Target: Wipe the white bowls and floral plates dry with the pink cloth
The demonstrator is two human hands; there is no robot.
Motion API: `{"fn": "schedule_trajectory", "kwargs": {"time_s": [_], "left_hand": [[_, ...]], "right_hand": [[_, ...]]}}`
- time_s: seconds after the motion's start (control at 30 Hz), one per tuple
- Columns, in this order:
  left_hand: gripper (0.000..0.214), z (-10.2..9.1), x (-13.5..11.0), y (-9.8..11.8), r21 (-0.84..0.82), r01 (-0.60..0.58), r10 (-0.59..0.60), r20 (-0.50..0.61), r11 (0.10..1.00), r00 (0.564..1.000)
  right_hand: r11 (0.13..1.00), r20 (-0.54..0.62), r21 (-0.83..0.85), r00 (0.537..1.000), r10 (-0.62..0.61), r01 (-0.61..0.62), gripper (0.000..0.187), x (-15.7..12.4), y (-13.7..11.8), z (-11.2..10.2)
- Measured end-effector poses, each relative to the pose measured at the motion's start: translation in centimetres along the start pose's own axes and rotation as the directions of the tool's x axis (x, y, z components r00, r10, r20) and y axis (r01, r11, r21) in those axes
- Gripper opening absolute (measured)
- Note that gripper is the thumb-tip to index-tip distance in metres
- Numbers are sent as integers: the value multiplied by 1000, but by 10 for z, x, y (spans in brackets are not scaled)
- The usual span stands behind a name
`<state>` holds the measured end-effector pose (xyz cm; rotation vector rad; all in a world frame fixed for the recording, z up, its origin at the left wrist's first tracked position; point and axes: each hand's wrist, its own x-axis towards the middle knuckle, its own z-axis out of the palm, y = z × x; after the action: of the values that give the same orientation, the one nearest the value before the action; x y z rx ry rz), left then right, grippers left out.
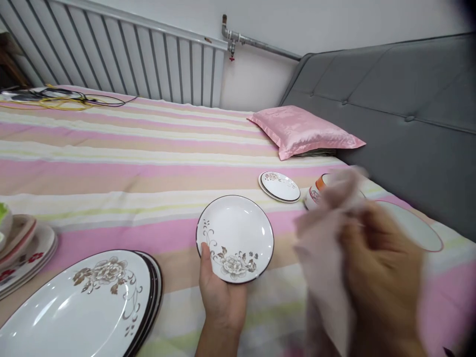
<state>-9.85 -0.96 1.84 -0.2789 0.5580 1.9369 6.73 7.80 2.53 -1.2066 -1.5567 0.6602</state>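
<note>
A small round white plate (238,233) with a dark rim and a brown flower print rests in my left hand (223,297), the thumb over its near edge. My right hand (383,277), smeared by motion, grips a pale pink cloth (327,267) that hangs down to the right of the plate. Plate and cloth are apart. Beyond them lie two stacked small plates (280,187) with the same print. Bowls with an orange-banded rim (315,192) are partly hidden behind the cloth.
Large oval plates (92,307) are stacked at the near left, beside more plates (33,253) and bowls. A white plate (412,225) lies at right. A pink pillow (303,130) lies by the grey headboard (390,84); cables (70,99) lie far left on the striped bedsheet (130,183).
</note>
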Motion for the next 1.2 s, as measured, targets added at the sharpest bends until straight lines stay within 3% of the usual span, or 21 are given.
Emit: {"fn": "schedule_trajectory", "kwargs": {"time_s": [0.07,0.1,0.13,0.2,0.27,0.4,0.53,0.67,0.8,1.03,1.2], "left_hand": [[44,1,-1,-5,-39,66,-65,34,997,997],[43,1,-2,-7,-58,99,-97,44,993,994],[42,1,-2,-10,-75,127,-123,46,989,991],[42,0,-2,-15,-98,167,-163,47,981,986],[43,-2,-1,-18,-111,190,-184,62,976,981],[46,-6,0,-19,-123,193,-178,120,974,977],[46,-6,-1,-17,-131,176,-154,162,976,975],[44,-2,-3,-18,-138,169,-138,208,976,968],[46,2,-6,-18,-129,165,-133,228,978,965],[45,-12,3,-20,-159,261,-179,402,952,898],[43,-17,6,-18,-191,216,-130,385,958,914]], "right_hand": [[956,51,-153,968,-247,252,36,7,-32,24],[907,129,-177,922,-364,383,34,8,-42,34],[868,220,-213,888,-404,448,36,9,-46,42],[790,290,-372,869,-401,488,40,9,-45,53],[704,288,-516,873,-394,488,43,9,-40,58],[613,362,-549,823,-439,568,45,5,-40,59],[632,566,-489,770,-295,601,56,-4,-34,71],[689,597,-494,783,-175,530,63,-11,-19,83],[711,619,-434,757,-212,553,68,-15,-18,88],[694,698,-273,633,-334,667,70,-20,-28,92],[724,794,-119,503,-341,679,57,-29,-48,89]]}}
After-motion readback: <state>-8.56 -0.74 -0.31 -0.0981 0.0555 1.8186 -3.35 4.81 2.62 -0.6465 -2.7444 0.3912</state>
